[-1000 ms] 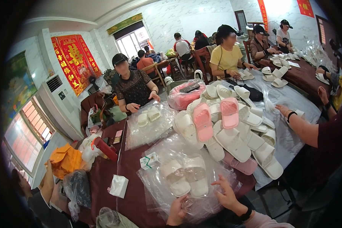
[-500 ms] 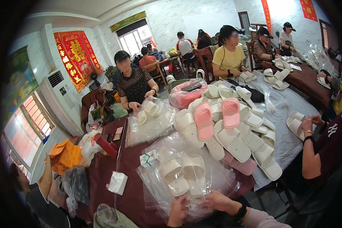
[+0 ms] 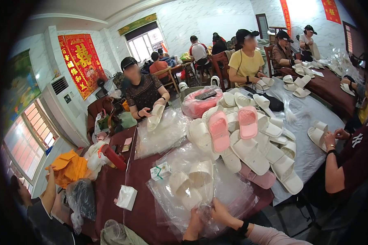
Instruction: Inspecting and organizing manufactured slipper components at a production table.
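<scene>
Since the earlier frame both hands had drawn closer together at the table's near edge. The left hand (image 3: 193, 225) and right hand (image 3: 221, 212) pinched the clear plastic bag (image 3: 192, 200), which held cream slippers (image 3: 190, 183) beside the slipper pile (image 3: 249, 143).

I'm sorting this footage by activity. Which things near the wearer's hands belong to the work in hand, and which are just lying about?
In hand:
- left hand and right hand, both gripping the clear plastic bag
- pair of white foam slippers inside that bag

Lying about:
- small white-and-green carton
- white tissue pack
- red bottle
- heap of loose white and pink slippers
</scene>
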A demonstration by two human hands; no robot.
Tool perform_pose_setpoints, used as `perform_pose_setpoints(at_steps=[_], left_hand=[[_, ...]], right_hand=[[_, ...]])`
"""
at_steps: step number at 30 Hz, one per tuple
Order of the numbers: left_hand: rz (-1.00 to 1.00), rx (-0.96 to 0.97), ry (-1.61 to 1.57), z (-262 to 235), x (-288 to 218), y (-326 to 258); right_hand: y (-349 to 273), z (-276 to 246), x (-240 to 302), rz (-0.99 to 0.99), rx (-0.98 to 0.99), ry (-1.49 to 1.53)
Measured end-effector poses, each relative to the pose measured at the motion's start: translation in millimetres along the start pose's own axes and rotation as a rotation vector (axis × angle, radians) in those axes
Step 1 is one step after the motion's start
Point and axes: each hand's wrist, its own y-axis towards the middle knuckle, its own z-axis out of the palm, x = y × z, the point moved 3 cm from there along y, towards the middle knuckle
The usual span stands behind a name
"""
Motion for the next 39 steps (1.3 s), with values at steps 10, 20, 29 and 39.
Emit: perform_pose_setpoints(at_steps=[10,20,29,39], left_hand=[[-0.019,-0.008,0.218,-23.1,7.2,0.4],[0.145,0.191,0.424,-18.4,-3.8,-14.7],[0.002,-0.039,0.115,-24.6,5.5,-8.6],[-0.038,-0.035,-0.042,-10.0,1.4,-16.5]], right_hand=[[-41.2,-1.7,5.8,-0.143,-0.284,0.032],[-49.0,8.8,8.0,-0.320,-0.196,0.076],[-40.7,1.6,24.3,-0.459,-0.092,-0.159],[-19.9,-5.3,25.7,-0.662,0.132,-0.184]])
